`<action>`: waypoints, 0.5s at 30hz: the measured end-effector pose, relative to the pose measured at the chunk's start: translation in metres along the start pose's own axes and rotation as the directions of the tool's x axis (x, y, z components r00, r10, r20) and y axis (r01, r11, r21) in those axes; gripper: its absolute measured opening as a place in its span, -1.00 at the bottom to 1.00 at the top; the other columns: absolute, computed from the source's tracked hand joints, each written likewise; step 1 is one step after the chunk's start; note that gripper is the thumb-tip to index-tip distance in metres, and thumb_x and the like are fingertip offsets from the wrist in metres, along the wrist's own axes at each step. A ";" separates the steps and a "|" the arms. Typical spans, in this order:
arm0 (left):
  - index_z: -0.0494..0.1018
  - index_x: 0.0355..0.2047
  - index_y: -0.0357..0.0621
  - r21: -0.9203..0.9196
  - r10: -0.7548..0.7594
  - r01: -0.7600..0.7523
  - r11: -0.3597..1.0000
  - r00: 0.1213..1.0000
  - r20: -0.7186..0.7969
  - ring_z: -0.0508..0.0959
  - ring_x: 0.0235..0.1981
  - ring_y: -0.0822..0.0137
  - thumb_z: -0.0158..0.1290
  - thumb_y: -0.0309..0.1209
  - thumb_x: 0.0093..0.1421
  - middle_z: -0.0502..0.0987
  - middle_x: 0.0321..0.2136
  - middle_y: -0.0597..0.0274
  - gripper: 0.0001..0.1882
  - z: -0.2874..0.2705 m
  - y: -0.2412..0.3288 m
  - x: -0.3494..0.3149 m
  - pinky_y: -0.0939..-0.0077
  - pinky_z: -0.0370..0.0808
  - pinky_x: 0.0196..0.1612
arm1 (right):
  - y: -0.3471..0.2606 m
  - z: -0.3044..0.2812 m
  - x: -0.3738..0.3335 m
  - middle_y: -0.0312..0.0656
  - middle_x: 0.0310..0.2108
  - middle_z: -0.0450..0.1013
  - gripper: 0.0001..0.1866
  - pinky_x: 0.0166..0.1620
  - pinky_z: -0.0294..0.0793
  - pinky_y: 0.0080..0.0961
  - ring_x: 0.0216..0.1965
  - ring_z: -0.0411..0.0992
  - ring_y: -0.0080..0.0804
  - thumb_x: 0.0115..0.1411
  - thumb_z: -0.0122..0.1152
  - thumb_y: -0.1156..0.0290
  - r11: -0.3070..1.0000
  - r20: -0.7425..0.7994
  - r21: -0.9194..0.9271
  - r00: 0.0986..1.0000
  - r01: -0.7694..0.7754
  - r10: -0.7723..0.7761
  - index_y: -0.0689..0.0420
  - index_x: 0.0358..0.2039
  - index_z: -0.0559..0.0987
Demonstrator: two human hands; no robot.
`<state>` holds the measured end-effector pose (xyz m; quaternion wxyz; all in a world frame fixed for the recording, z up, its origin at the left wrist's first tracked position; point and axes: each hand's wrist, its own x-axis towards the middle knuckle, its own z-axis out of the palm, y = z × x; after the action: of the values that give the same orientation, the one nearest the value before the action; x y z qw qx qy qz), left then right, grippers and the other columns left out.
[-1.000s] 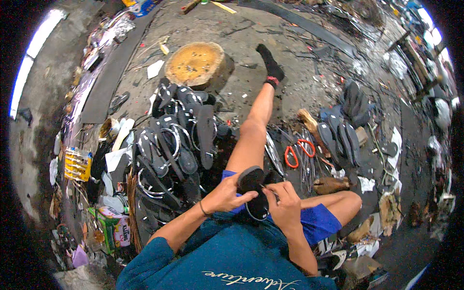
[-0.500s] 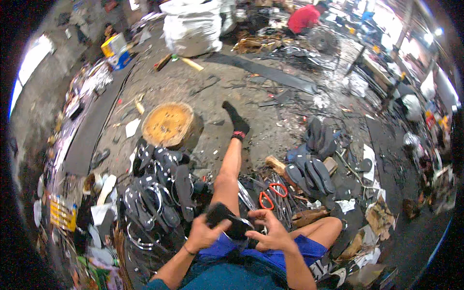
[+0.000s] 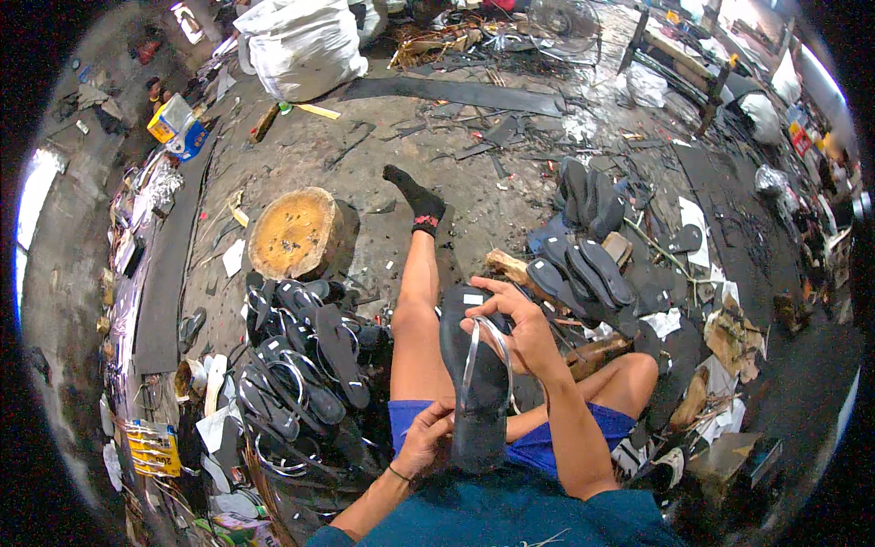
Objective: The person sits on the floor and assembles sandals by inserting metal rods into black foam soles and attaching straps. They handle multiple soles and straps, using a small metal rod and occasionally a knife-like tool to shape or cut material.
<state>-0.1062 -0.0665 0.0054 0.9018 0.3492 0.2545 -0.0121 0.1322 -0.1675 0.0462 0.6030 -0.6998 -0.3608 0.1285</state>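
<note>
- The left hand [image 3: 427, 440], fingers curled, gripped a black sandal [image 3: 481, 406] near its heel.
- The right hand [image 3: 517, 326], half-spread, overlapped its upper part, grip unclear.
- Heaped sandals [image 3: 316, 398] lay at left.

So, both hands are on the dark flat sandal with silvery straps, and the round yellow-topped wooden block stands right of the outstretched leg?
Wrong side: the head view shows the round wooden block left of the outstretched leg. The left hand and right hand are on the sandal.
</note>
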 end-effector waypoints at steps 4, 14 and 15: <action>0.46 0.02 -0.19 0.045 -0.040 0.040 0.998 0.999 0.000 0.52 -0.23 0.48 -0.01 -0.55 0.30 0.54 -0.20 0.36 -0.72 0.014 0.015 0.010 0.62 0.46 -0.17 | 0.002 0.003 0.007 -0.01 0.21 0.39 -0.77 0.14 0.47 -0.33 0.12 0.47 -0.18 0.04 0.52 0.42 0.989 0.055 0.135 0.997 -0.065 0.058 0.08 -0.26 0.70; 0.42 0.05 -0.25 0.673 0.632 -0.483 0.561 0.774 0.028 0.59 -0.04 0.34 0.24 -0.60 0.16 0.56 -0.05 0.14 -0.56 0.060 0.084 0.042 0.47 0.59 -0.01 | -0.019 0.017 -0.025 0.02 0.15 0.42 -0.60 0.06 0.52 -0.44 0.12 0.46 -0.22 0.05 0.43 0.61 0.996 -0.298 0.058 0.951 -0.063 0.078 0.22 -0.05 0.59; 0.44 0.03 -0.21 0.764 0.682 -0.491 0.419 0.726 0.093 0.59 -0.01 0.32 0.27 -0.60 0.13 0.55 -0.02 0.12 -0.56 0.066 0.085 0.036 0.44 0.60 0.00 | -0.024 0.016 -0.030 -0.03 0.05 0.50 -0.62 0.01 0.54 -0.47 0.05 0.51 -0.29 0.07 0.40 0.64 0.977 -0.362 0.165 0.914 -0.132 0.184 0.25 -0.06 0.56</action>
<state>-0.0279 -0.0387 0.0829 0.5841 0.7507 0.1899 0.2435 0.0933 -0.1750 0.0575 0.6951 -0.6951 -0.1713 0.0653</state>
